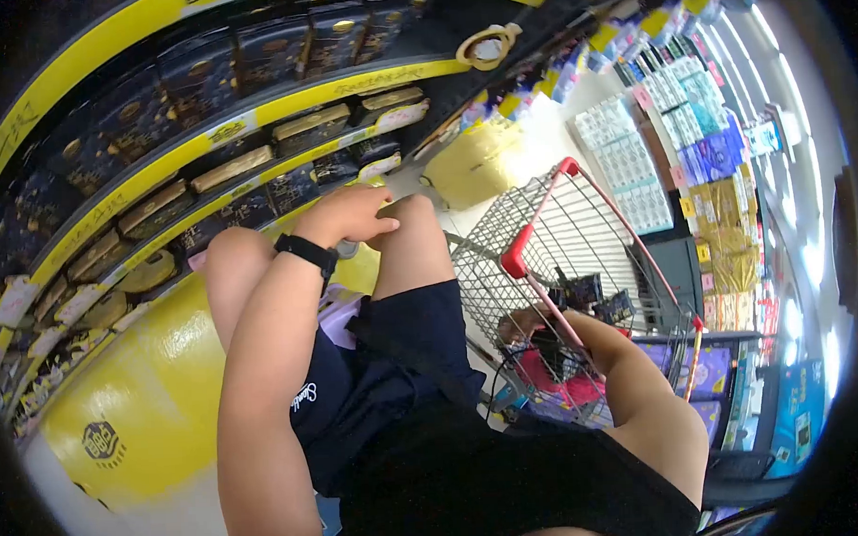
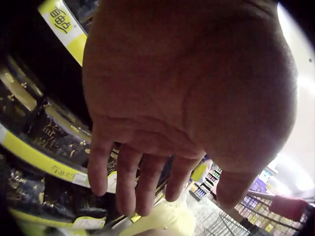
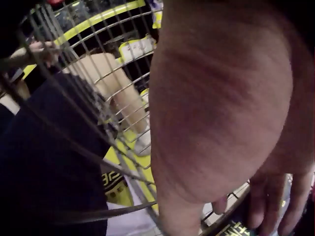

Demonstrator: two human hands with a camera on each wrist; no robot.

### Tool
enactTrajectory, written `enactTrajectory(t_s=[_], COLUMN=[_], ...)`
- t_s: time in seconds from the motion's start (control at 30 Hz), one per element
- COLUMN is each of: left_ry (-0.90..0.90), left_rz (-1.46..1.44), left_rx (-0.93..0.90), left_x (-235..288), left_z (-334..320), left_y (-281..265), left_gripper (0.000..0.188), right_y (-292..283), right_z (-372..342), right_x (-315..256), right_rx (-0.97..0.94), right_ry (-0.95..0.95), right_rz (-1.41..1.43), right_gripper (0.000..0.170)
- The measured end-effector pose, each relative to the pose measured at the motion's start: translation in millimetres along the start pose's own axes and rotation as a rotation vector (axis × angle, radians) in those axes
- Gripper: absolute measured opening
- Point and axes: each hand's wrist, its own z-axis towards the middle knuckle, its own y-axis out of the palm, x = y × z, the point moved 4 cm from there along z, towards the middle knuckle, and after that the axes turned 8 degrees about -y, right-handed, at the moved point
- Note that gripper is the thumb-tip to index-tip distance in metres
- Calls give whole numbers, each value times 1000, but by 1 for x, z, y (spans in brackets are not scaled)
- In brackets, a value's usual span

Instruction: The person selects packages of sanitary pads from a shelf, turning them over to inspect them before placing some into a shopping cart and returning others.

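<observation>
My left hand (image 1: 356,214), with a black band on its wrist, is over my bent knee (image 1: 413,217), in front of the lowest shelf. Its palm faces the left wrist camera, fingers extended and apart, nothing in them. My right hand (image 1: 524,326) is at the metal shopping cart (image 1: 578,206), the forearm passing by its red-trimmed rim. In the right wrist view the fingers (image 3: 268,201) point downward beside a dark package (image 3: 235,230) with pale print. Dark packages (image 1: 586,291) and a pink item (image 1: 565,386) lie in the cart.
Shelves with yellow edge strips (image 1: 226,133) hold rows of dark packages (image 1: 196,78) on my left. A yellow box-like object (image 1: 482,162) stands beyond my knees. To the right are stacked goods (image 1: 624,157) past the cart. A yellow panel (image 1: 141,420) runs below the shelves.
</observation>
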Motion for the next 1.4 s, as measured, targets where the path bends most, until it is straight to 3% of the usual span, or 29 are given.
enactTrajectory(t_s=[0.9,1.0,1.1,1.2,1.23,1.27,1.33,1.4], left_ry=[-107,-138,-142,-127,-123,-119,-113,-115], left_rz=[49,69,92,73,79,85,91,85], left_rx=[10,4,-30,6,11,16,13,-2], left_x=[-16,-11,-12,-14,-14,-14,-11,-9], left_z=[-29,-32,-29,-29,-30,-30,-31,-32], left_y=[-11,-16,-16,-15,-15,-15,-15,-16], left_gripper=[52,53,53,53,53,53,52,52], right_y=[5,11,16,-48,-55,-49,-74,-101], right_z=[16,41,82,-32,-43,-9,-12,-29], right_x=[4,29,70,-13,-23,22,33,36], right_rx=[-6,-18,0,404,466,571,949,1079], right_ry=[-45,-138,-385,-127,-27,-94,-143,-275], right_rz=[27,11,4,416,715,961,1077,1607], right_gripper=[63,63,63,56,52,52,40,42])
